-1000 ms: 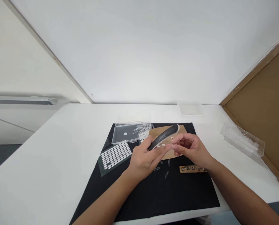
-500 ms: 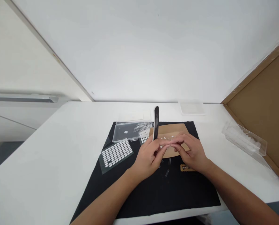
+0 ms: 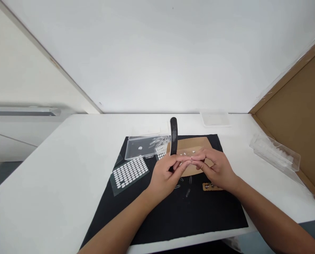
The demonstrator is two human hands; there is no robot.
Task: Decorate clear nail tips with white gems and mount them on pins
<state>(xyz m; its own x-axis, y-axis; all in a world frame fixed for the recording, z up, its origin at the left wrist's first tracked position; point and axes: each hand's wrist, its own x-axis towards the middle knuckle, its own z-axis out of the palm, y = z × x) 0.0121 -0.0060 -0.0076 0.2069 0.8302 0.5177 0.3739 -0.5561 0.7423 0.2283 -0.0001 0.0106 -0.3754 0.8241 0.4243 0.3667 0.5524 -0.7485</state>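
Observation:
My left hand (image 3: 166, 174) has a black, slightly curved nail file (image 3: 174, 135) tucked in its fingers, standing nearly upright. Its thumb and forefinger are pinched together, meeting the fingertips of my right hand (image 3: 212, 167). The right hand is closed in a pinch too; whatever lies between the fingertips is too small to make out. Beneath both hands is a brown card (image 3: 194, 143) with small white pieces on it. Several clear nail tips (image 3: 188, 192) lie on the black mat (image 3: 178, 218) below the hands. Beside my right hand sits a small tan piece with metal parts (image 3: 207, 187).
A sheet of white oval stickers (image 3: 129, 171) lies on the mat's left. Behind it, an open clear case (image 3: 135, 151) holds several nail tips. A clear lid or tray (image 3: 215, 119) is at the back. Another clear box (image 3: 276, 153) stands right, near the cardboard (image 3: 297, 102).
The view has shifted slightly. The nail file leans a little differently, and both hands keep their fingertips together with only small finger movements.

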